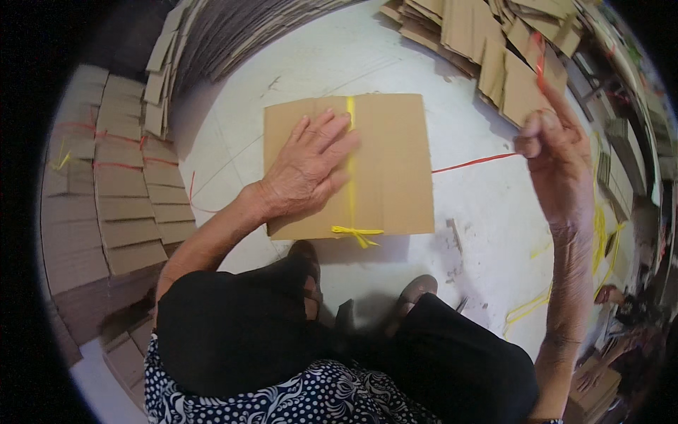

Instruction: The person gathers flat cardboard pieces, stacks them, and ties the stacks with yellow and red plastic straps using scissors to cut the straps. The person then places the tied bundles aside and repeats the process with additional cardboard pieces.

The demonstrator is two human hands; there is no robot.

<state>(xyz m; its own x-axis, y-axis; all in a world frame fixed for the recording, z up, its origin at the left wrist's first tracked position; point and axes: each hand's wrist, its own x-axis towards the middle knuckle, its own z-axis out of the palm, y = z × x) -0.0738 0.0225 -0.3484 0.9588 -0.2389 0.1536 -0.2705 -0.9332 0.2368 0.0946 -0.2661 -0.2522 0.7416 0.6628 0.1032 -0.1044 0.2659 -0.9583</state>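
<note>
1. Resting on yellow-tied cardboard [395, 169] just ahead of the shoes [420, 286], the left hand [311, 164] lies flat, fingers spread.
2. Raised, the right hand [558, 159] pinches red strap [477, 162] in curled fingers.
3. Cardboard piles [466, 35] lie farther off.

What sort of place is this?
Perhaps a cardboard packing workshop or storeroom: flat cardboard tied with yellow ribbon lies mid-view, cardboard stacks line the left side, and more cardboard pieces are heaped beyond.
</note>
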